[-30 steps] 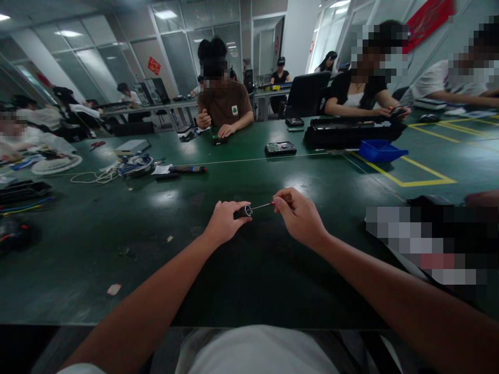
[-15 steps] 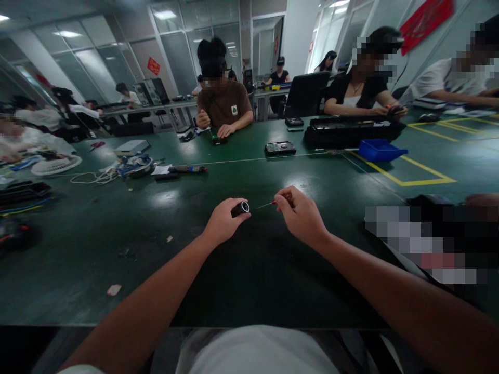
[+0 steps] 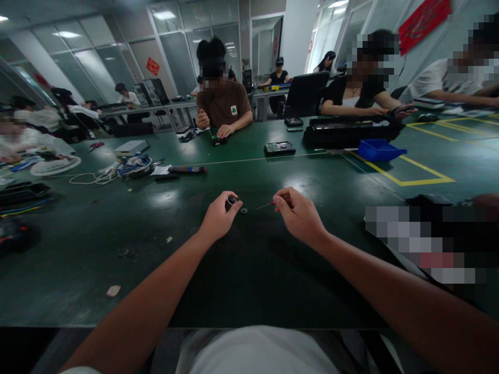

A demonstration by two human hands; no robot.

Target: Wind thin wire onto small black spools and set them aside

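Observation:
My left hand (image 3: 218, 217) is closed around a short black cylinder (image 3: 230, 202) with a pale rim, its open end tilted up. On the table just right of the thumb lies a small round part (image 3: 244, 211), dark with a lighter edge. My right hand (image 3: 298, 210) pinches the red handle of a thin screwdriver (image 3: 264, 206); its narrow metal shaft points left toward the round part, apart from it. Most of the handle is hidden by my fingers.
On the green table (image 3: 249, 280) a hard drive (image 3: 279, 148) and a blue bin (image 3: 380, 149) stand farther off. To the left are a rotary tool (image 3: 187, 170), tangled wires (image 3: 134, 165) and paper scraps (image 3: 114, 291). A co-worker (image 3: 224, 104) sits opposite.
The small round part now lies on the table, out from the cylinder's end. My left hand has drawn back left with the cylinder and tipped it up. My right hand is nearly still.

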